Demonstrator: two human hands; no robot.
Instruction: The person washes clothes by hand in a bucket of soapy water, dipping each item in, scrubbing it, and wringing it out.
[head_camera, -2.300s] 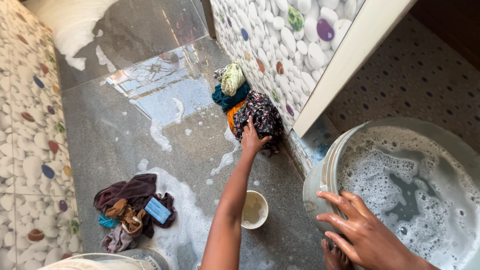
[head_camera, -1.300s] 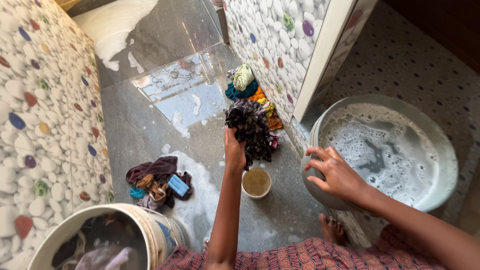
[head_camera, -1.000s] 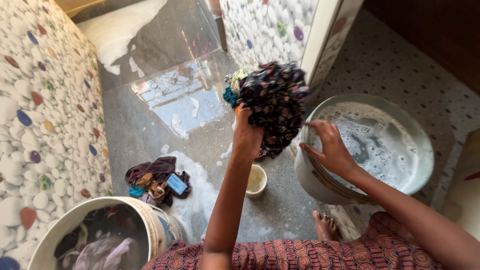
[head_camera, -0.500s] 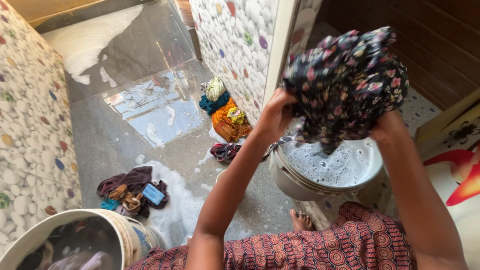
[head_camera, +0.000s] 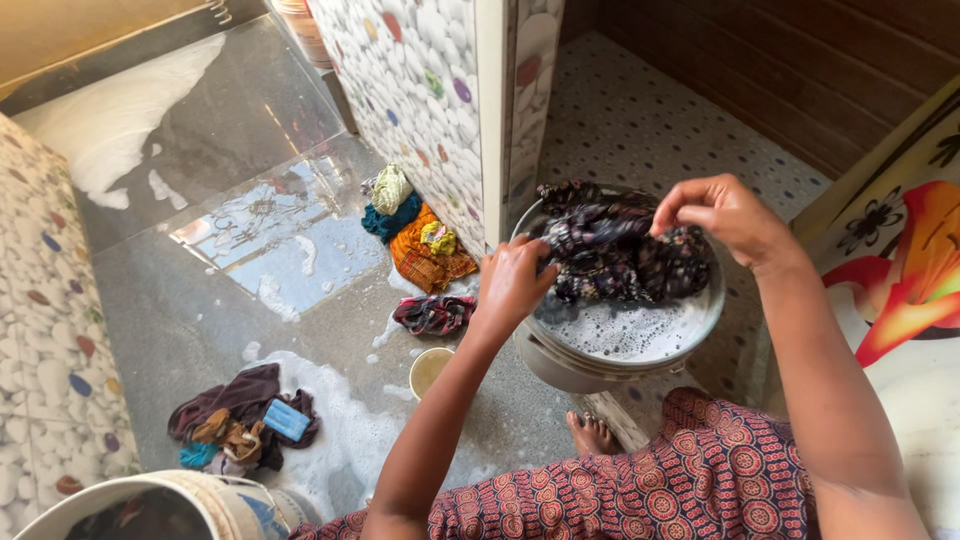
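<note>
A dark floral garment (head_camera: 610, 250) hangs bunched over a round metal basin (head_camera: 560, 362) full of soapy water. My left hand (head_camera: 512, 285) grips the garment's left side just above the basin rim. My right hand (head_camera: 725, 215) pinches its upper right edge over the basin's far side. The cloth's lower part touches the foam.
A pile of coloured clothes (head_camera: 415, 235) lies against the pebble-tiled wall (head_camera: 420, 90). A striped cloth (head_camera: 432, 314) and a small cup (head_camera: 430, 370) sit on the wet grey floor. Another heap with a blue soap bar (head_camera: 285, 420) lies left, near a white bucket (head_camera: 190, 505).
My left hand picked the dark garment off the floor pile and carried it right. Both hands then took hold and lowered it from high above into the basin.
</note>
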